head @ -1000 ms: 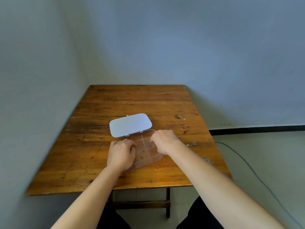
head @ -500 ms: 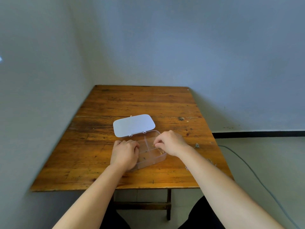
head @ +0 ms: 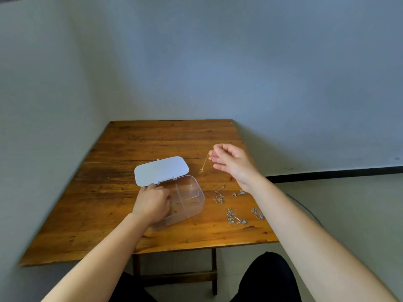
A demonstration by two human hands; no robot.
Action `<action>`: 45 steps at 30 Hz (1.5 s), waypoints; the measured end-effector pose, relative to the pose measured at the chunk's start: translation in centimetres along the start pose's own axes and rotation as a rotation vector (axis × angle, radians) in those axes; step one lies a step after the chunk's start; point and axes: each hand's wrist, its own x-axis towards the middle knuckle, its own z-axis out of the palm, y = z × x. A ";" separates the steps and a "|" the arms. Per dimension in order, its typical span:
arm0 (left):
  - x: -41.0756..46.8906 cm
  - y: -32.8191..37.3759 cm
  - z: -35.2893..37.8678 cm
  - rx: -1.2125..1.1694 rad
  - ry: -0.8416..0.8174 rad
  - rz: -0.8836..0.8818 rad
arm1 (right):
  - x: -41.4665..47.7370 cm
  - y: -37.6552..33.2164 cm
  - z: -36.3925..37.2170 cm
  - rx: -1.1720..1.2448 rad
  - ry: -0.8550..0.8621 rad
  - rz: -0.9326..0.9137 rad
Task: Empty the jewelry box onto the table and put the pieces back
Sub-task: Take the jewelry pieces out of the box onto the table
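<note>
A clear plastic jewelry box (head: pixel 189 199) with inner dividers lies open on the wooden table (head: pixel 122 225), its white lid (head: pixel 161 170) folded back. My left hand (head: pixel 151 202) rests on the box's left side, gripping it. My right hand (head: pixel 231 162) is raised above the table to the right of the lid and pinches a thin gold chain (head: pixel 205 164) that dangles from its fingertips. Several silver pieces lie on the table right of the box: a chain (head: pixel 218 196), a small piece (head: pixel 239 193), a cluster (head: pixel 234 217) and another piece (head: pixel 258 213).
The table stands in a corner, with a wall close on the left and another behind. Its right edge runs just past the silver pieces. A cable (head: pixel 305 209) lies on the floor to the right. My dark-clothed knees show under the front edge.
My right hand has left the box and risen up and to the right, drawing out the gold chain. My left hand stays on the box. The camera has tilted.
</note>
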 end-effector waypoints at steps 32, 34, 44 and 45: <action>6.6 10.1 2.8 0.033 -0.142 0.196 | 0.8 10.6 -9.8 -0.661 0.169 0.222; 6.3 10.4 2.7 0.042 -0.121 0.189 | -0.8 10.8 -10.2 -0.651 0.229 0.202; 2.3 12.9 1.9 0.027 0.155 0.480 | -10.1 13.9 -10.3 -0.837 0.425 0.102; 1.2 13.4 2.5 -0.025 0.168 0.497 | -10.6 14.2 -10.2 -0.866 0.409 0.076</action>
